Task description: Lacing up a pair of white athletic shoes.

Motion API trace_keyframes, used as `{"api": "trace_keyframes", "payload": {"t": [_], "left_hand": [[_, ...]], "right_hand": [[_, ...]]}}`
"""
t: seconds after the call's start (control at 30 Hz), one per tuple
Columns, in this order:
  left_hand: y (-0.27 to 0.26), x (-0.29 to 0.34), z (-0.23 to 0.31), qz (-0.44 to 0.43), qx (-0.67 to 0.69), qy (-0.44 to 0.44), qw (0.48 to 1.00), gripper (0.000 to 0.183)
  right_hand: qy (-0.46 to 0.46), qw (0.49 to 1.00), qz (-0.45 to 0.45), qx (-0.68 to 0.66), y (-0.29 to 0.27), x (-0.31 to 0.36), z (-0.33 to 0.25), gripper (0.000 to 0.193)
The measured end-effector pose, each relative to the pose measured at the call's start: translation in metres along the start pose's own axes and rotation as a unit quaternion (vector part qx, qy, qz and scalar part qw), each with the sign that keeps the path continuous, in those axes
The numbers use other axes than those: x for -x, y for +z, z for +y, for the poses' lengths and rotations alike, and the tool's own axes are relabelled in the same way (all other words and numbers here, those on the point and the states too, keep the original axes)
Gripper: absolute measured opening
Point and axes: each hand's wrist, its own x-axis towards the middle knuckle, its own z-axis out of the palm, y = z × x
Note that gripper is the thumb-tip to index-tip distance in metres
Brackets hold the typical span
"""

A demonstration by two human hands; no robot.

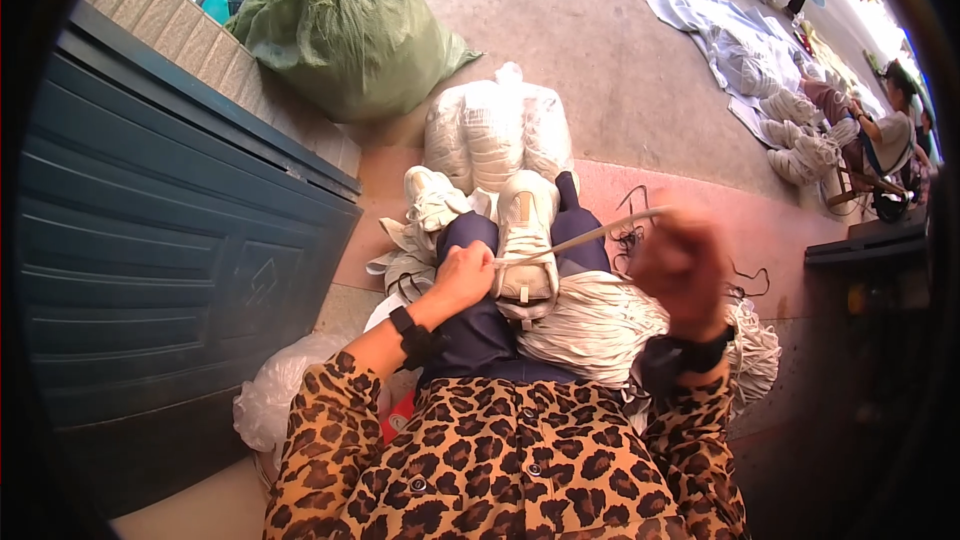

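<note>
A cream-white sneaker (527,230) rests between my thighs, its toe pointing away from me. My left hand (465,275) is closed at the shoe's left side, fingertips pinched on a pale shoelace (585,236). The lace runs taut across the shoe's opening and up to the right. My right hand (685,270), smeared by motion, is raised over my right thigh with the other part of the lace in its fingers. Under it, a thick bundle of white shoelaces (595,328) lies across my lap.
More pale sneakers (432,198) lie beyond my left knee. A clear bag of wrapped shoes (497,130) stands ahead, near a big green sack (345,30). A dark blue door (180,240) borders the left. At far right, a seated person (885,130) is beside piled shoes (800,145).
</note>
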Motion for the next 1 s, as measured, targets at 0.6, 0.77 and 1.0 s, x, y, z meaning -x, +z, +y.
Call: {"api": "trace_keyframes", "payload": {"t": [0.6, 0.77, 1.0], "left_hand": [[-0.109, -0.071, -0.021, 0.020, 0.791, -0.171, 0.588, 0.014], [-0.108, -0.050, -0.048, 0.051, 0.588, -0.136, 0.796, 0.015], [-0.029, 0.003, -0.009, -0.127, 0.152, -0.029, 0.980, 0.022]], "right_hand": [[-0.147, 0.959, 0.240, -0.039, -0.088, -0.022, -0.018, 0.029], [0.011, 0.855, 0.183, 0.486, -0.120, 0.014, 0.066, 0.020], [-0.008, 0.745, 0.100, 0.660, -0.110, 0.018, 0.143, 0.009]]}}
